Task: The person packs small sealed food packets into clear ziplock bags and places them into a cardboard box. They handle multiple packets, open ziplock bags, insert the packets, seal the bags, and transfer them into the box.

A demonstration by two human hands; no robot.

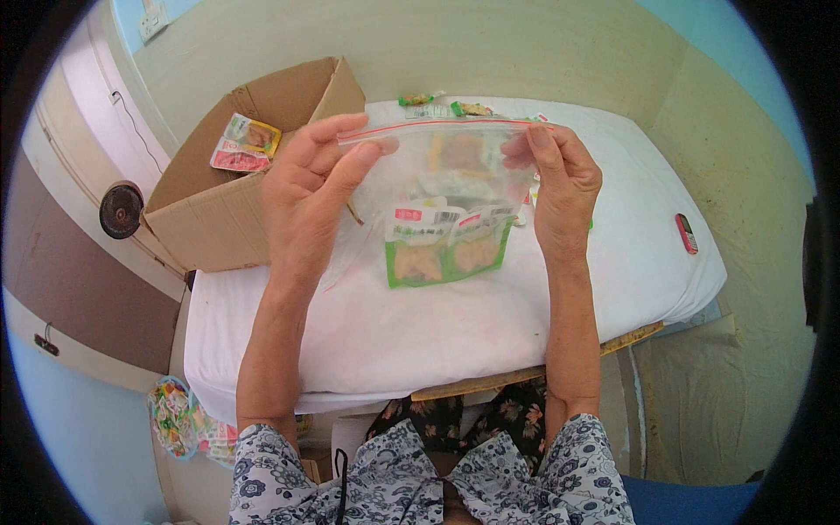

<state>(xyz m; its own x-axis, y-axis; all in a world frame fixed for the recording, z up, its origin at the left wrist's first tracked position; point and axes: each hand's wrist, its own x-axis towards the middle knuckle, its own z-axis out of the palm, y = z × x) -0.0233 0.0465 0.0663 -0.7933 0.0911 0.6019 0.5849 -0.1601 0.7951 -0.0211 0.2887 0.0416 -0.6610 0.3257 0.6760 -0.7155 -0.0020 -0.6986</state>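
My left hand (pixel 315 177) and my right hand (pixel 561 177) hold up a clear zip-lock plastic bag (pixel 400 164) by the two ends of its red-lined top edge, thumbs towards me. Two small green-and-white food packets (pixel 446 246) show side by side in the bag's lower part. Behind the clear film a yellow-edged packet (pixel 459 152) is blurred; whether it is inside the bag cannot be told. Another clear plastic bag with a red line (pixel 344 259) lies on the white cloth beside my left wrist.
An open cardboard box (pixel 203 233) at the left holds food packets (pixel 246 141). Small green packets (pixel 472 109) lie at the back of the white-covered table (pixel 420 341). A red mobile phone (pixel 686 233) is at the right. Baskets of packets (pixel 172 417) stand on the floor, lower left.
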